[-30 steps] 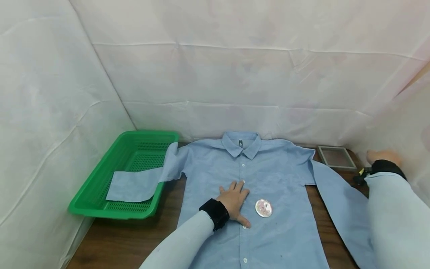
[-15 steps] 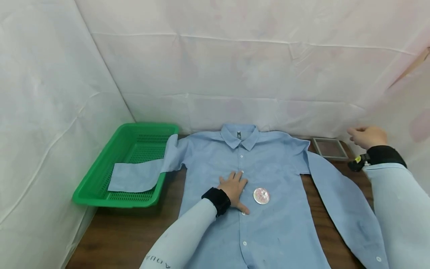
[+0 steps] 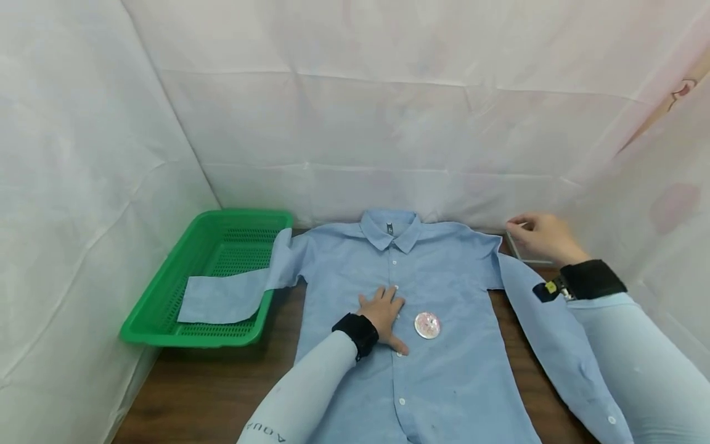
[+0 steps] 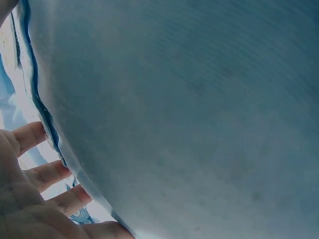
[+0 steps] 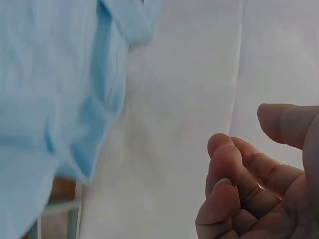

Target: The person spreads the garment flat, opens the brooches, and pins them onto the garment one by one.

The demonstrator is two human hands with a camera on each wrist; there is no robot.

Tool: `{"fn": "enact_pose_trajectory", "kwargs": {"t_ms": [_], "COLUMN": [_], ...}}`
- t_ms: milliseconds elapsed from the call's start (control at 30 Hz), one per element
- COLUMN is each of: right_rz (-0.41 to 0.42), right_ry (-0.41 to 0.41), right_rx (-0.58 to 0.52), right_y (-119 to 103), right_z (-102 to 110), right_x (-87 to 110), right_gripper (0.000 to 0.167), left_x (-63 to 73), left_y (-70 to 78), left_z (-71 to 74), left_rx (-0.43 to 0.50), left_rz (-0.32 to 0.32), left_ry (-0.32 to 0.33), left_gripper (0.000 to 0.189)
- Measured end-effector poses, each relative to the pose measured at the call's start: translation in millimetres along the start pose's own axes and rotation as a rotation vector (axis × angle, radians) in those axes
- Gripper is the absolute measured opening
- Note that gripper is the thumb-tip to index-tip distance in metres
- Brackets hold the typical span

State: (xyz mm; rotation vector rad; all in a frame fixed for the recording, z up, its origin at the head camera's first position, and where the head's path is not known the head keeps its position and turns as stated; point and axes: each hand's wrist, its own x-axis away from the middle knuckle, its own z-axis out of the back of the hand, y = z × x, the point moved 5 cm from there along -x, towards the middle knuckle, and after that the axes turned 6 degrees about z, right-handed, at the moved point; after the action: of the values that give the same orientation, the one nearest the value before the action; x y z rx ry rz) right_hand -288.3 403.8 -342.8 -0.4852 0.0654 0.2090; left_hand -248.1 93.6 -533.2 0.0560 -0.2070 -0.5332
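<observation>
A light blue button-up shirt [image 3: 449, 265] lies face up with its collar at the far side. My left hand [image 3: 379, 317] rests on its front, fingers spread beside the button placket; the fingers [image 4: 50, 174] also show in the left wrist view. A round, shiny, pinkish disc [image 3: 427, 325] lies on the shirt just right of that hand. My right hand [image 3: 546, 237] hovers past the shirt's right shoulder, over a grey-framed shallow square [image 3: 513, 246] that it mostly hides. In the right wrist view its fingers [image 5: 227, 162] hang loosely curled, holding nothing, with the thumb apart.
A green perforated basket [image 3: 138, 330] stands at the left, and one shirt sleeve [image 3: 219, 299] lies over its rim and inside it. The other sleeve [image 3: 546, 327] runs forward on the right under my arm. White sheeting [image 3: 355, 123] walls the brown table [image 3: 194, 394].
My right hand has moved left and toward the shirt's shoulder, now over the grey-framed square. The left hand stays on the shirt. The view has shifted slightly.
</observation>
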Motion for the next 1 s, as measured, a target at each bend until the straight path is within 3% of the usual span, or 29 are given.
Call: {"fn": "enact_pose_trajectory", "kwargs": {"t_ms": [167,300,433,600,800,1000], "right_rz": [0.066,0.098,0.118,0.118,0.123,0.114], "right_ry": [-0.039,-0.108,-0.135,-0.148,-0.111,-0.104], "right_rx": [-0.058,-0.062,-0.079,-0.132,-0.122,-0.110], "right_y": [-22,-36,-40,-36,-30,-39], "right_z": [-39,-75,-112,-153,-178,-189], "right_x": [12.5,19.1,22.7,30.6,36.4,40.1], "right_gripper": [0.047,0.042,0.031,0.023,0.020,0.019], "left_x": [-4.6,-6.3,-5.8,-0.1,16.3,38.8], "left_y": [2.6,2.4,1.6,8.8,24.4,28.6], "left_z": [-9.5,-6.1,-0.6,-0.5,8.5,13.4], "left_rx": [0.005,0.020,0.031,0.002,-0.037,-0.063], "left_rz": [-0.003,0.000,0.003,-0.012,-0.068,-0.052], "left_ry": [0.005,-0.010,-0.009,0.036,0.075,0.101], "left_gripper": [0.119,0.118,0.119,0.119,0.112,0.107]}}
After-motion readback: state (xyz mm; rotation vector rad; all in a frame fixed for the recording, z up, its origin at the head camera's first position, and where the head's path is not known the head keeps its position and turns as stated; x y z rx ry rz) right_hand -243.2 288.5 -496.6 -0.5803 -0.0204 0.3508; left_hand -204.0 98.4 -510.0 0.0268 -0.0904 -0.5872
